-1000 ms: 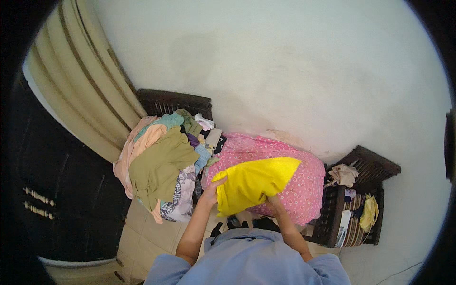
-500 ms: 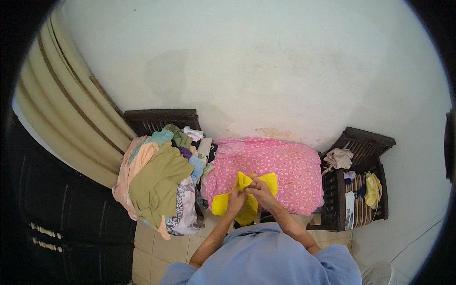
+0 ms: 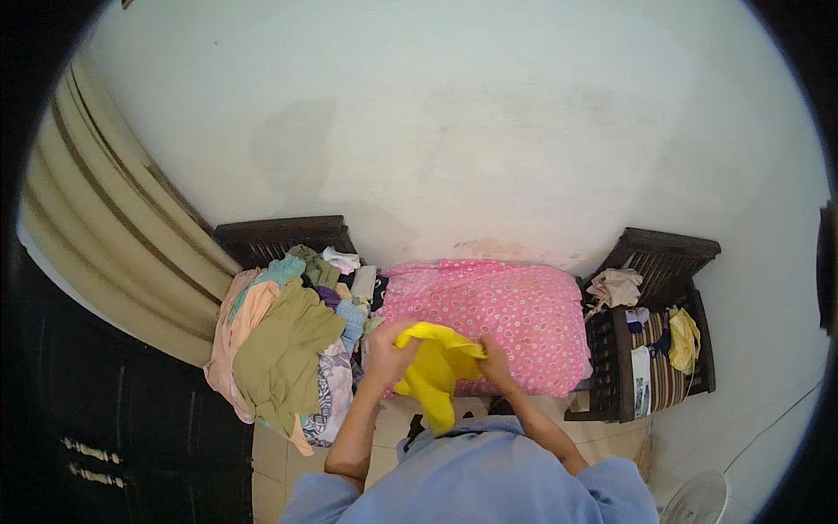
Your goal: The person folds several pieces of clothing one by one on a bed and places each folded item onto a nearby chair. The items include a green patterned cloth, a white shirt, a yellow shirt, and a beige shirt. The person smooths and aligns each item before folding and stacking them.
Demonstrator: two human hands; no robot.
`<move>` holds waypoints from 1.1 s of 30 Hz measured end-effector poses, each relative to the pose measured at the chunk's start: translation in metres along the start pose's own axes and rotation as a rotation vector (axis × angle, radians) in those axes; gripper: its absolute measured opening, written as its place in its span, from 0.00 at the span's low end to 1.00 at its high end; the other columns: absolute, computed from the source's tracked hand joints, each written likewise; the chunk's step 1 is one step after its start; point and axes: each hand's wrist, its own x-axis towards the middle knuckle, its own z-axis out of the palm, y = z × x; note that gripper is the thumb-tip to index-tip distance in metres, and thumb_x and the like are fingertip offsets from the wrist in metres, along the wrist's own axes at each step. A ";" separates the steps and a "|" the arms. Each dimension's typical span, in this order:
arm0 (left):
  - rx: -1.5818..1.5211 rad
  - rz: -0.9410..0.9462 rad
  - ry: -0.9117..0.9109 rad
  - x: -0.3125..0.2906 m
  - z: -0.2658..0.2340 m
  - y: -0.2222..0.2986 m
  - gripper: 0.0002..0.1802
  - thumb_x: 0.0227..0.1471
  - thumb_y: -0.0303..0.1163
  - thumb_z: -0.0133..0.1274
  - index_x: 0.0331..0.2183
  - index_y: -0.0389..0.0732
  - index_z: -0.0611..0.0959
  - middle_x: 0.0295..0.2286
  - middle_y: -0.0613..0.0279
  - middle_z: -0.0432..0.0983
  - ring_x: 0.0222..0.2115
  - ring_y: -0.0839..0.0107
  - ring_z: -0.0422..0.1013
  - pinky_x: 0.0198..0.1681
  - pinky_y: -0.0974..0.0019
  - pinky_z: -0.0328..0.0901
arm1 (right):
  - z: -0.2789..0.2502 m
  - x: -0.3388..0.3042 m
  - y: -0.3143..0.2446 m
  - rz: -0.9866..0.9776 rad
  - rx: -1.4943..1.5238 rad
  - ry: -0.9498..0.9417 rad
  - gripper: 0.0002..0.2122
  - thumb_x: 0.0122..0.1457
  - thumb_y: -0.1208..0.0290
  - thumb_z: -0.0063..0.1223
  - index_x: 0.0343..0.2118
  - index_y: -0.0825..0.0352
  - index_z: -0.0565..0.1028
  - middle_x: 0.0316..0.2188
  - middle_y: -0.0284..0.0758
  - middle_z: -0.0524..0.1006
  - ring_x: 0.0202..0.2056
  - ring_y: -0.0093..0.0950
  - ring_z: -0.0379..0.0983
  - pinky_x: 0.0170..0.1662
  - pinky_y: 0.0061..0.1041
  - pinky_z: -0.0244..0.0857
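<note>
Pale greenish-white wall (image 3: 489, 131), plastered, marked with faint stains and a brownish patch low down. Beige curtain (image 3: 105, 236) hung at the left, beside a dark cabinet (image 3: 105, 419). Two dark wooden slatted chairs stood against the wall: left chair (image 3: 279, 237), right chair (image 3: 655, 341). Floor of light tiles (image 3: 271, 463). White fan (image 3: 698, 499) at lower right. Light was even and soft.

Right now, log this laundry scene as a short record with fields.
left hand: left hand gripping the yellow garment
right hand: right hand gripping the same garment
garment state: bunched, hanging over the near edge of the pink patterned cloth
left side: clothes pile, olive piece on top
right side: dark wooden chair holding small items
</note>
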 end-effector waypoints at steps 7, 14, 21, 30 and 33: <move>0.306 0.060 -0.544 0.024 0.001 -0.012 0.12 0.38 0.36 0.53 0.28 0.41 0.78 0.25 0.53 0.74 0.27 0.56 0.71 0.30 0.60 0.65 | -0.168 0.006 0.005 0.225 -0.581 0.505 0.08 0.47 0.70 0.45 0.26 0.67 0.73 0.24 0.45 0.73 0.27 0.44 0.69 0.30 0.37 0.63; 0.049 0.140 -0.873 0.029 0.089 -0.054 0.15 0.44 0.38 0.49 0.34 0.41 0.76 0.27 0.52 0.73 0.29 0.59 0.70 0.33 0.61 0.64 | -0.256 0.030 0.145 0.227 0.553 0.536 0.15 0.53 0.59 0.42 0.33 0.67 0.71 0.26 0.35 0.74 0.27 0.25 0.71 0.29 0.24 0.64; -0.612 -0.471 -0.372 0.022 0.133 -0.073 0.14 0.49 0.32 0.47 0.37 0.34 0.73 0.33 0.61 0.73 0.31 0.74 0.68 0.34 0.70 0.63 | -0.228 0.218 0.043 -0.298 0.255 0.491 0.23 0.48 0.78 0.41 0.50 0.69 0.53 0.48 0.39 0.57 0.49 0.32 0.54 0.51 0.26 0.50; -1.022 -0.968 0.384 -0.027 0.159 -0.174 0.18 0.49 0.31 0.47 0.42 0.34 0.69 0.35 0.58 0.71 0.33 0.67 0.70 0.35 0.65 0.66 | -0.026 0.187 0.048 0.187 0.564 -0.484 0.18 0.52 0.59 0.44 0.41 0.68 0.70 0.39 0.40 0.72 0.41 0.34 0.68 0.44 0.30 0.60; -0.995 -1.066 0.413 -0.050 0.179 -0.191 0.16 0.48 0.29 0.48 0.40 0.33 0.70 0.35 0.58 0.71 0.33 0.66 0.70 0.34 0.64 0.66 | -0.006 0.130 0.171 0.083 -0.001 -0.316 0.17 0.49 0.57 0.42 0.32 0.68 0.73 0.31 0.45 0.73 0.35 0.41 0.70 0.38 0.34 0.63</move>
